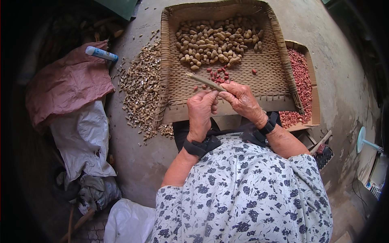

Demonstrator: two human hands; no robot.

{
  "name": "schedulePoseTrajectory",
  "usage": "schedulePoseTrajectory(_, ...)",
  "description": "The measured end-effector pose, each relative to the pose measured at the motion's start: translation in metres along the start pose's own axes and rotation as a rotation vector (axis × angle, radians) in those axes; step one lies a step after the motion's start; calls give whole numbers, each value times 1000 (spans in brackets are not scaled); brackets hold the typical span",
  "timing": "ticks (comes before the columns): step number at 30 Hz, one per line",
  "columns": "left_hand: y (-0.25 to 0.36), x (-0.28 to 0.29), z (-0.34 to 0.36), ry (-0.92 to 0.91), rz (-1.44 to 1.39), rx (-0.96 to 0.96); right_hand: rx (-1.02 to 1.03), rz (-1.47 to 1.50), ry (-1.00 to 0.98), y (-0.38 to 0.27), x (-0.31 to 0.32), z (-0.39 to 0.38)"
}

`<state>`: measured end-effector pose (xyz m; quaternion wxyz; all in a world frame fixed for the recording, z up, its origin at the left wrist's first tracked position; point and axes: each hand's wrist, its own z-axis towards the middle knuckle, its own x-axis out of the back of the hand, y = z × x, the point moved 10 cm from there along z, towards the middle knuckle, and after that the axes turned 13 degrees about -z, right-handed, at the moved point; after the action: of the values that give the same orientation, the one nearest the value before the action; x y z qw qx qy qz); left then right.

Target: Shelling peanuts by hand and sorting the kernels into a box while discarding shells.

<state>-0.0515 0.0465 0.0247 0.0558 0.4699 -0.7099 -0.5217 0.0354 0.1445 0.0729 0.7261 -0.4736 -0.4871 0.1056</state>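
My right hand is closed around a thin wooden stick, whose far end points up and left over the tray. Right beside it, my left hand is closed with its fingertips pinched under the stick; what they hold is hidden. Both hands are above the near edge of a woven tray. Unshelled peanuts are heaped in the tray's far half. Several red peanut kernels lie loose just beyond my hands, partly behind the stick.
Broken peanut shells are piled on the floor left of the tray. To the right, a cardboard box holds many red kernels. Sacks lie at the left, with a blue-white tube on top. A pale-blue round-headed object is far right.
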Motion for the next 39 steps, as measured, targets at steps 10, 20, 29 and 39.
schedulePoseTrajectory(10, 18, -13, 0, -64, 164, -175, -4, 91, -68, 0, -2, 0)
schedulePoseTrajectory(20, 18, -17, -2, -121, 189, -199, -47, 209, -84, 4, -4, -3)
schedulePoseTrajectory(29, 16, -14, 1, -108, 200, -196, 71, -52, -96, -9, -1, 2)
schedulePoseTrajectory(39, 0, -12, 2, -78, 182, -96, -171, 255, 91, 26, 6, -3)
